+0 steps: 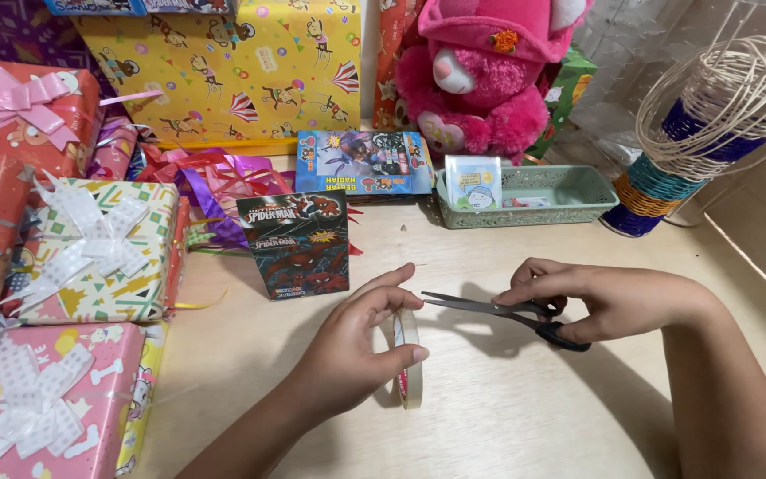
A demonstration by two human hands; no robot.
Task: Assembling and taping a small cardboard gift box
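Observation:
My left hand (356, 341) holds a roll of clear tape (409, 359) upright on its edge on the wooden table (507, 417), thumb and fingers around it. My right hand (596, 297) grips black-handled scissors (498, 310), their blades pointing left toward the top of the roll, close to my left fingertips. A small dark box with a comic-hero print (296, 244) stands just beyond my left hand.
Wrapped gifts with bows (90, 248) crowd the left side, with loose ribbons (214, 182) behind. A large yellow gift box (223, 66), a pink plush bear (480, 75), a green tray (560, 191) and a woven basket frame (711, 115) line the back.

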